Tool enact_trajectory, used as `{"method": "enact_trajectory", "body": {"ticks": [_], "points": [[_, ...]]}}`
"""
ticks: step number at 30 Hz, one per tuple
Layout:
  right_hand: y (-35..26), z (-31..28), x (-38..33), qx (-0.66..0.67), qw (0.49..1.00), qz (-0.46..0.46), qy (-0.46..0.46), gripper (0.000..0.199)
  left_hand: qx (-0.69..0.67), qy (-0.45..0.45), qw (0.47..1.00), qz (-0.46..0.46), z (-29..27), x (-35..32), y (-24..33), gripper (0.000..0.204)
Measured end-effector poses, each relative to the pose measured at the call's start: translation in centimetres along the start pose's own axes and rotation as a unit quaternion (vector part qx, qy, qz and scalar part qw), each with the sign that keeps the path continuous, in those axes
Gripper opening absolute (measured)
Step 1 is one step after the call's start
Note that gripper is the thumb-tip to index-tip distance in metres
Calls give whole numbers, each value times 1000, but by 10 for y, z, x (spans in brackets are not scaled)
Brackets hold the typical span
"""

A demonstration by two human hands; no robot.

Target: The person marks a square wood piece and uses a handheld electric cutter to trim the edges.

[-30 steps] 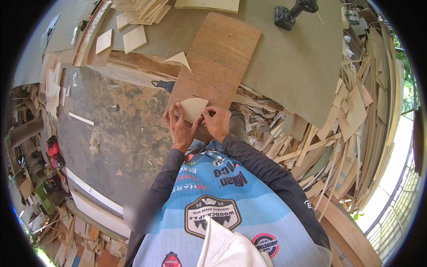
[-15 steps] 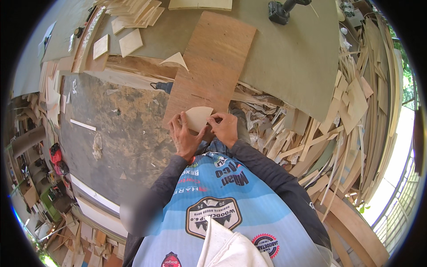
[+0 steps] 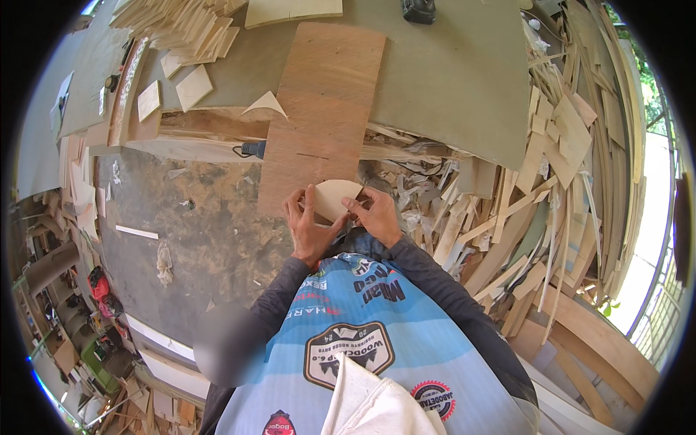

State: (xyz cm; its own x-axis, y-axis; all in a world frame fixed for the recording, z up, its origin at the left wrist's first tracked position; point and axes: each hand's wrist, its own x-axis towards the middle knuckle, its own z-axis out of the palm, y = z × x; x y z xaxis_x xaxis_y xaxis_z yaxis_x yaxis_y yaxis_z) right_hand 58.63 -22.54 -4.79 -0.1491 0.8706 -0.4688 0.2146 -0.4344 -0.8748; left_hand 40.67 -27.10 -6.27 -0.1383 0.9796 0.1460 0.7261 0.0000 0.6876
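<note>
Between my two hands is a pale, fan-shaped piece of thin wood [image 3: 336, 196], its curved edge facing away from me. My left hand [image 3: 307, 230] grips its left side, with the thumb at the lower edge and a finger up along the side. My right hand [image 3: 378, 217] pinches its right corner between thumb and fingers. The piece is at the near end of a long reddish-brown plywood board [image 3: 326, 87], which reaches over the bench edge toward me. On the board's left edge rests a pale offcut with a concave curve [image 3: 266, 104].
Stacked wood pieces [image 3: 190, 25] and two loose squares [image 3: 194, 88] lie on the far left of the grey bench top [image 3: 449, 87]. A black tool part [image 3: 419, 9] is at the far edge. A dark blue power tool [image 3: 254, 149] pokes out beside the board. Scrap wood [image 3: 500, 225] piles up at right.
The fan-shaped piece has turned slightly clockwise in my hands. My right hand's grip has shifted along its right corner. The view has moved, so the bench things appear farther left.
</note>
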Motion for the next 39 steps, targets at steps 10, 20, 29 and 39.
{"method": "enact_trajectory", "body": {"ticks": [10, 20, 29, 39], "points": [[-21, -85, 43, 176, 979, 3, 105, 20, -56, 120, 986, -96, 5, 11, 17, 35], [-40, -183, 185, 169, 970, -9, 174, 23, -71, 433, 826, -354, 9, -14, -29, 28], [-35, -199, 249, 194, 963, -44, 184, 21, -129, 508, 753, -397, -15, 4, -72, 29], [1, -158, 151, 54, 930, -80, 355, 43, -290, 369, 790, -394, -117, 188, -198, 32]]}}
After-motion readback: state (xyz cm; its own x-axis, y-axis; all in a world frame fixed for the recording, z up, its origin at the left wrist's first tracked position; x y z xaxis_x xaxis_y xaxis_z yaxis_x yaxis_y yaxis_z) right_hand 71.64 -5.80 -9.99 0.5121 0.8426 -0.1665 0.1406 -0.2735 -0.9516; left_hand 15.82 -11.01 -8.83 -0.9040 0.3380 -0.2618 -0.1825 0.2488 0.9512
